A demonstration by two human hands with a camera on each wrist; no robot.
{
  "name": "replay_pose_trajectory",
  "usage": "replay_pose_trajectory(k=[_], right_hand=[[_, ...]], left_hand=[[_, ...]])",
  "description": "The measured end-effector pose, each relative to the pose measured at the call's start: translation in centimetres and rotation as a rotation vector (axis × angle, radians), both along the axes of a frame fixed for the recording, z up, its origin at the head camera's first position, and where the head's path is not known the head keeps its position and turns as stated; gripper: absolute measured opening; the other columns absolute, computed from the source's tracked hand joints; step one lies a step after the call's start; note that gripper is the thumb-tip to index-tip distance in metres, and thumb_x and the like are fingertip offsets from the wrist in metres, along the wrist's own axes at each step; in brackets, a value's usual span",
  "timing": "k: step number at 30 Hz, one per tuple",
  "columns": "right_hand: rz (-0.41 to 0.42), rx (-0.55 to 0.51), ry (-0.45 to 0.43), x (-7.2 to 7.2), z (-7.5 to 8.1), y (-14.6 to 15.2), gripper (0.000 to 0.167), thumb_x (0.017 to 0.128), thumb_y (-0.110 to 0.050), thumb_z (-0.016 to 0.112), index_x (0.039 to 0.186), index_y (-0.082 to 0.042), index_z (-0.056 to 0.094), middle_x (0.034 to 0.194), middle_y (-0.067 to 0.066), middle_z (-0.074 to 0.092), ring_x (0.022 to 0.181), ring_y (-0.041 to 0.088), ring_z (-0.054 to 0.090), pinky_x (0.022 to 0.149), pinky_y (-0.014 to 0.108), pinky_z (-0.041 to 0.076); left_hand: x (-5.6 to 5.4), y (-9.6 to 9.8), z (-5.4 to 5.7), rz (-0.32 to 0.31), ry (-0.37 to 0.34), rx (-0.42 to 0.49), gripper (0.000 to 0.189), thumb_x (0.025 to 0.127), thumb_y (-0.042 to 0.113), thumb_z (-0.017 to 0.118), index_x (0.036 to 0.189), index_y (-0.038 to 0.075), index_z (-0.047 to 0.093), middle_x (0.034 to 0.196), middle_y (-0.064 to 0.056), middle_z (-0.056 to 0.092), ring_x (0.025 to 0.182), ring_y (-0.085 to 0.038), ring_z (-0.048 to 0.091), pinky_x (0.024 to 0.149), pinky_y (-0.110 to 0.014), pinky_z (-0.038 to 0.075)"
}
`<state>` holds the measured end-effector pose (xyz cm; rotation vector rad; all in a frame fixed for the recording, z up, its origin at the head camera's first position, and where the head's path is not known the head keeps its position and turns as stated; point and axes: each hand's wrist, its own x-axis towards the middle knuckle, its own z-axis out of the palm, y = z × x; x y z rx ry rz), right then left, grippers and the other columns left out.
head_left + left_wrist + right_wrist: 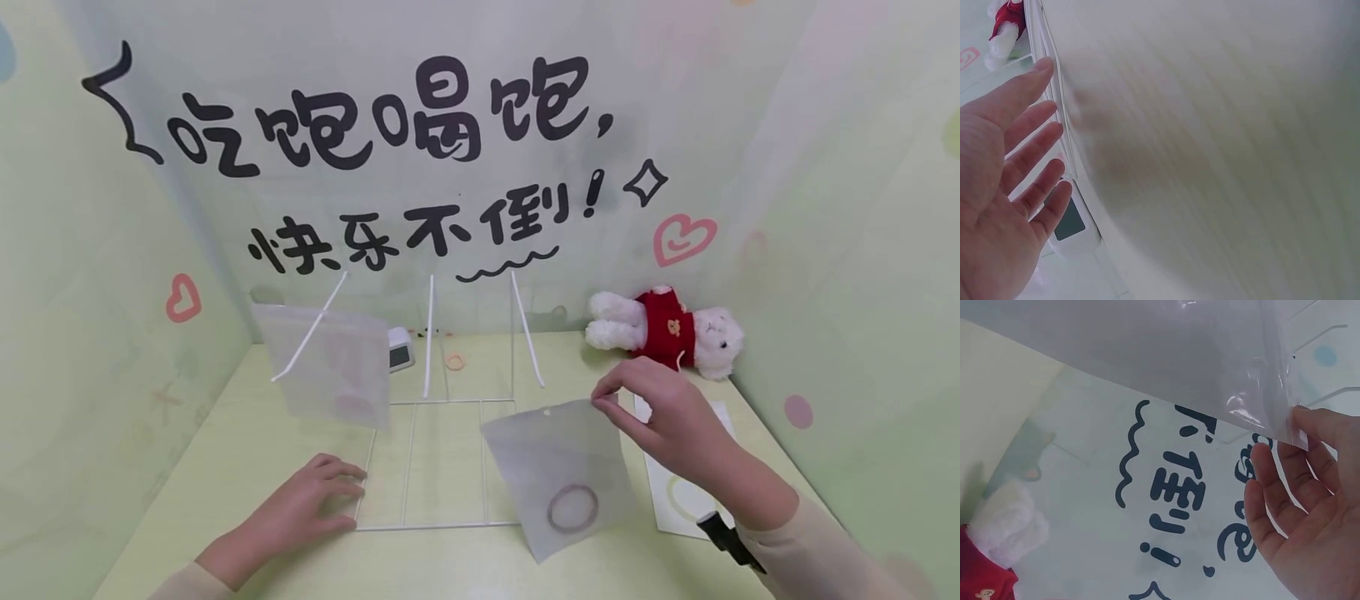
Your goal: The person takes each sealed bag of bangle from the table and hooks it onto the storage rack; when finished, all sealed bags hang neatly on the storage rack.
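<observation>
We've got the clear bag [551,454] hanging below and left of the grip, ring [551,510] showing low in it. Right hand [671,425] pinches its upper right corner. Left hand [303,504]: fingers apart, at the rack's [442,527] left base rod. 2nd bag [345,371] on left hook.

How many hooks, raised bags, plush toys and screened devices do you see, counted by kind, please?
Hooks: 3 (left, middle, right)
Raised bags: 2 (one by the left hook, one in the right hand)
Plush toys: 1
Screened devices: 1
Total: 7
</observation>
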<state>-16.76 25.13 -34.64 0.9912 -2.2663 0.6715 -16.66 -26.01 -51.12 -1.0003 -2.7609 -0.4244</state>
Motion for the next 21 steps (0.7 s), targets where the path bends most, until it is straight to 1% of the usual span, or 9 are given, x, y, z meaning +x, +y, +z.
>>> replay_pose_trajectory(k=[2,5,10,11,13,16,19,21], right_hand=[[0.037,-0.005,0.043,0.2,0.3,-0.4,0.027,0.078,-0.005,0.085,0.098,-0.017,0.072,0.093,-0.013,0.070,0.089,0.005,0.063,0.085,0.013,0.050],[0.081,-0.014,0.090,0.4,0.8,-1.1,0.022,0.082,-0.008,0.082,0.099,-0.016,0.072,0.095,-0.013,0.070,0.089,0.006,0.063,0.084,0.014,0.050],[0.117,-0.020,0.108,0.7,1.4,-2.0,0.007,0.094,-0.022,0.075,0.099,-0.017,0.072,0.095,-0.014,0.069,0.089,0.006,0.062,0.083,0.015,0.050],[0.120,-0.022,0.108,0.9,1.5,-2.1,0.008,0.097,-0.026,0.073,0.098,-0.018,0.072,0.095,-0.014,0.069,0.089,0.006,0.062,0.083,0.015,0.050],[0.128,-0.025,0.109,1.2,1.8,-2.5,0.016,0.102,-0.033,0.067,0.098,-0.018,0.072,0.095,-0.014,0.068,0.089,0.005,0.062,0.082,0.015,0.050],[0.134,-0.028,0.117,1.6,2.3,-3.0,0.025,0.104,-0.039,0.060,0.098,-0.018,0.072,0.095,-0.014,0.068,0.089,0.006,0.061,0.083,0.016,0.049],[0.118,-0.023,0.134,1.7,2.8,-3.6,0.026,0.105,-0.040,0.058,0.098,-0.019,0.072,0.094,-0.014,0.069,0.089,0.006,0.061,0.085,0.018,0.046],[0.101,-0.021,0.143,1.7,3.1,-3.9,0.025,0.105,-0.039,0.059,0.098,-0.019,0.072,0.093,-0.015,0.068,0.090,0.007,0.060,0.086,0.021,0.044]], left_hand=[[0.0,0.0,-0.1,-0.002,0.005,-0.001,0.038,0.076,0.037,0.088,0.111,0.025,0.079,0.128,0.010,0.069,0.114,-0.016,0.057,0.094,-0.042,0.059],[0.0,0.0,-0.2,-0.004,0.012,-0.001,0.038,0.076,0.038,0.088,0.111,0.025,0.078,0.129,0.011,0.069,0.114,-0.016,0.057,0.094,-0.042,0.059],[0.1,0.1,-0.2,0.001,0.015,-0.003,0.038,0.076,0.038,0.088,0.111,0.026,0.079,0.128,0.011,0.069,0.115,-0.016,0.057,0.094,-0.042,0.059],[0.2,0.1,-0.2,0.004,0.014,-0.003,0.038,0.076,0.037,0.088,0.111,0.026,0.079,0.128,0.011,0.069,0.115,-0.016,0.057,0.094,-0.043,0.059],[0.3,0.2,-0.1,0.010,0.002,-0.003,0.038,0.076,0.037,0.088,0.110,0.026,0.079,0.128,0.011,0.069,0.115,-0.016,0.057,0.094,-0.043,0.059],[0.4,0.3,0.1,0.017,-0.004,-0.008,0.037,0.076,0.038,0.088,0.110,0.025,0.079,0.128,0.011,0.069,0.116,-0.016,0.057,0.095,-0.043,0.058],[0.3,0.4,0.3,0.019,-0.003,-0.009,0.037,0.076,0.038,0.088,0.110,0.025,0.079,0.128,0.010,0.069,0.116,-0.017,0.058,0.095,-0.044,0.058],[0.3,0.4,0.4,0.021,-0.008,-0.011,0.038,0.076,0.037,0.088,0.110,0.025,0.079,0.128,0.010,0.069,0.116,-0.017,0.058,0.095,-0.044,0.058]])
